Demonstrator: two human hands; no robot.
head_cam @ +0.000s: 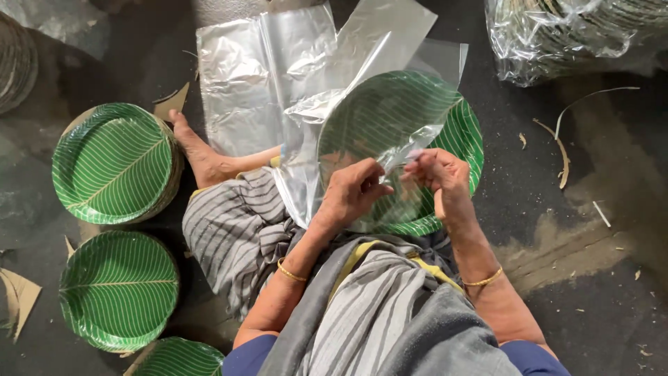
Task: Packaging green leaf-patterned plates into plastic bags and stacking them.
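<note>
I sit on the floor with a stack of green leaf-patterned paper plates (456, 132) in front of my lap. A clear plastic bag (362, 118) lies partly over the stack. My left hand (353, 189) pinches the bag's edge near the plates' front rim. My right hand (440, 175) grips the bag's edge just to the right, fingers closed on the film. Both hands almost touch each other.
More clear plastic sheets (250, 76) lie beyond my bare foot (198, 153). Three other stacks of green plates (115, 163) (118, 289) (182, 358) stand at the left. A bagged bundle of plates (557, 35) sits at top right. Paper scraps litter the dark floor (605, 230).
</note>
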